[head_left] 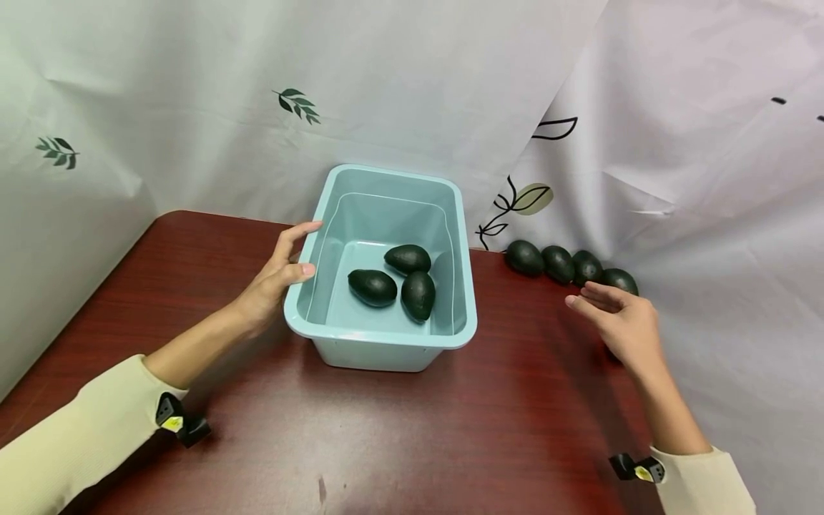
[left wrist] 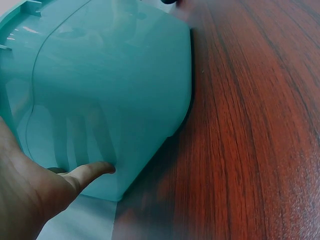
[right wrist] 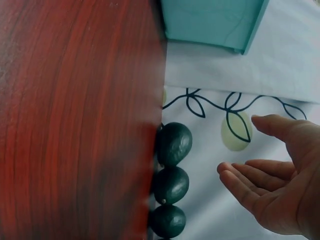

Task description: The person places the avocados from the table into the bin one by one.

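Observation:
A light blue plastic bin (head_left: 386,357) stands on the table with three dark green avocados (head_left: 418,295) on its floor. My left hand (head_left: 270,286) is at the bin's left side, its fingers and thumb spread against the outer wall. In the left wrist view one fingertip touches that wall (left wrist: 110,90). Over the table's right side hangs my right hand (head_left: 621,322), fingers loosely extended and apart from the thumb, with nothing between them. Just beyond it several avocados (head_left: 524,257) lie in a row; another dark shape is mostly hidden beneath the hand.
The dark red wooden table (head_left: 515,429) meets a pale leaf-printed cloth (head_left: 412,86) behind and to the right. In the right wrist view, the row of avocados (right wrist: 174,144) runs along the table's edge by the cloth.

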Motion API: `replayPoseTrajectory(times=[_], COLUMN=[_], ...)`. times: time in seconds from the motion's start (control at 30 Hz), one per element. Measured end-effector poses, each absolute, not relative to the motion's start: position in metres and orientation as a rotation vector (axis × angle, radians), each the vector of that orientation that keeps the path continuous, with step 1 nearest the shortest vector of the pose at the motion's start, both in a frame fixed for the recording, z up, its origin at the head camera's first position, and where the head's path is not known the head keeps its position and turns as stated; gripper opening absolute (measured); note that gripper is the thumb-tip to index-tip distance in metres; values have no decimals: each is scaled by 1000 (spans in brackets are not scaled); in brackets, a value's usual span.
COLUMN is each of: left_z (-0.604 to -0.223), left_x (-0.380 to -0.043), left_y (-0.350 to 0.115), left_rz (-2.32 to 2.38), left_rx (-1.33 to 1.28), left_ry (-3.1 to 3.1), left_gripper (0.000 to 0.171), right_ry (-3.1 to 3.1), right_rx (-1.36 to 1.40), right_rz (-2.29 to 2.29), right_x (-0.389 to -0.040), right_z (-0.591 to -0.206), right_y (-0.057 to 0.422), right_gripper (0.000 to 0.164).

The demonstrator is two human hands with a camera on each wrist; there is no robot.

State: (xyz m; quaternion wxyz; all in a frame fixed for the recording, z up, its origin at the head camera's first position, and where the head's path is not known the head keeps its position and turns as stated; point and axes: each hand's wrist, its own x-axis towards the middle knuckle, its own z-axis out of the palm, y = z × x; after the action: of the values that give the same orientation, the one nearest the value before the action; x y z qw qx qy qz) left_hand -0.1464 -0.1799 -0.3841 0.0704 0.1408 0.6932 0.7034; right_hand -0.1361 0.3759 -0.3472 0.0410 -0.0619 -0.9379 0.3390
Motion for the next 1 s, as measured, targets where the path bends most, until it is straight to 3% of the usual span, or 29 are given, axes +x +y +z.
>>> replayPoseTrajectory(times=[1.0], left_z=[-385], left_x=[-147], left_y=[-180], left_rz=[2118], left_rx=[440], left_ry=[2078], left_gripper=[69], right_ry=[-2880], right_rx=[-462], right_rz=[876], right_x=[-130], right_z=[-355], right_y=[428], right_gripper=[81])
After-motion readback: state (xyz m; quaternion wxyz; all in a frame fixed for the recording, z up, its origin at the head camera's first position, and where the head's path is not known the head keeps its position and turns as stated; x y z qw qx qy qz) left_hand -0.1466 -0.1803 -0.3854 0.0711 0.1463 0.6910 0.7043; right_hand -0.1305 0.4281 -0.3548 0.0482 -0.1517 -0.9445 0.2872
